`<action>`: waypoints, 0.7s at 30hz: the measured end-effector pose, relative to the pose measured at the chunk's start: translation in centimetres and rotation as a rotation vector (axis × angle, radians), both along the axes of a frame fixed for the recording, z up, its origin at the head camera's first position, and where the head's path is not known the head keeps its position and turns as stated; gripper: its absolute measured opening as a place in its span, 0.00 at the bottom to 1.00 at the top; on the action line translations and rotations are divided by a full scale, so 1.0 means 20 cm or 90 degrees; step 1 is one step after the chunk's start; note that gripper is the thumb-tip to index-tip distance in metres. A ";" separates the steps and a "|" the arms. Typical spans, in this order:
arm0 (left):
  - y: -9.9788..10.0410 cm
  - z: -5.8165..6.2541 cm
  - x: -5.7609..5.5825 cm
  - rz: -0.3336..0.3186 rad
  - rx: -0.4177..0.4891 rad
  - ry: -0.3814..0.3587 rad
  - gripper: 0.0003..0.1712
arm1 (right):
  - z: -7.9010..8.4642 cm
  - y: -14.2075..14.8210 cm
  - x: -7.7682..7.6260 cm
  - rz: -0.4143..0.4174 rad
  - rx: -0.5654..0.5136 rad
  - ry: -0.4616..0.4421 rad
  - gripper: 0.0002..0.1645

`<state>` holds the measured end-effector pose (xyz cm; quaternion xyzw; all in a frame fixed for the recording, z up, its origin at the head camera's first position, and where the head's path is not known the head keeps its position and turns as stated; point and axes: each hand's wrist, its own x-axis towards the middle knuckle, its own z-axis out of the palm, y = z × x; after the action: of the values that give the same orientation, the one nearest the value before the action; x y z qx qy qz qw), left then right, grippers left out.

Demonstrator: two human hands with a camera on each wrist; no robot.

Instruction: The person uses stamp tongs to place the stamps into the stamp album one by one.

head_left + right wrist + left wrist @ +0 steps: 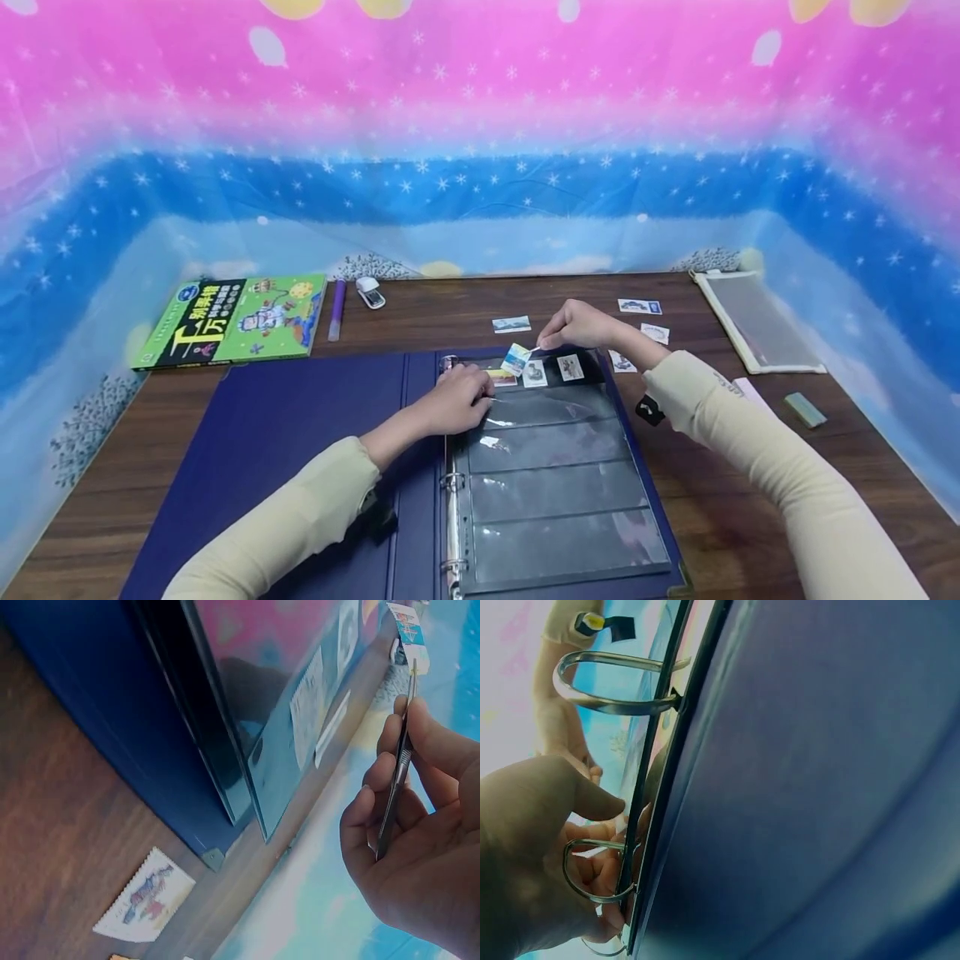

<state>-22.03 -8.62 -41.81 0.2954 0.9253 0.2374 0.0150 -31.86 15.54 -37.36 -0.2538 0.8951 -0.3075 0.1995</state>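
A pair of tweezers is pinched in my right hand, above the top edge of the album page. At its tip is a small blue, yellow and white stamp, tilted over the top row. My left hand rests at the upper left of the clear-pocket page, beside the ring binding. Its fingers are bent against the page; whether they pinch the film is unclear. Beside the held stamp, the top row shows a reddish-yellow stamp, partly covered, and two pale stamps.
The navy binder cover lies open at left. Loose stamps lie behind and right of the binder. A green book, a purple pen and a small white device are back left. At right are a zip pouch and an eraser-like block.
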 end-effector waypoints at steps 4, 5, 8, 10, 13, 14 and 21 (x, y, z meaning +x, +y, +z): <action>-0.01 0.00 0.00 0.017 0.008 0.015 0.04 | -0.02 -0.03 0.01 0.002 0.001 -0.016 0.13; -0.01 0.00 0.00 0.023 0.007 0.016 0.04 | -0.02 -0.04 0.01 -0.001 0.000 -0.021 0.13; -0.01 0.00 0.01 0.038 0.008 0.012 0.05 | -0.04 -0.05 0.01 -0.013 -0.002 -0.034 0.13; 0.00 0.00 0.01 0.040 0.009 0.007 0.04 | -0.04 -0.06 0.01 -0.016 0.002 -0.039 0.13; 0.00 0.00 0.01 0.043 0.018 -0.003 0.03 | -0.04 -0.06 0.00 -0.010 0.015 -0.038 0.12; 0.01 0.00 0.00 0.046 0.022 -0.007 0.03 | -0.04 -0.06 0.00 -0.007 0.020 -0.035 0.12; 0.01 0.00 0.01 0.049 0.020 -0.017 0.04 | -0.02 -0.04 -0.01 0.024 0.076 -0.009 0.11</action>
<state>-21.91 -8.47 -41.81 0.2565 0.9319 0.2560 0.0134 -32.12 14.78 -37.83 -0.2559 0.9055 -0.2512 0.2267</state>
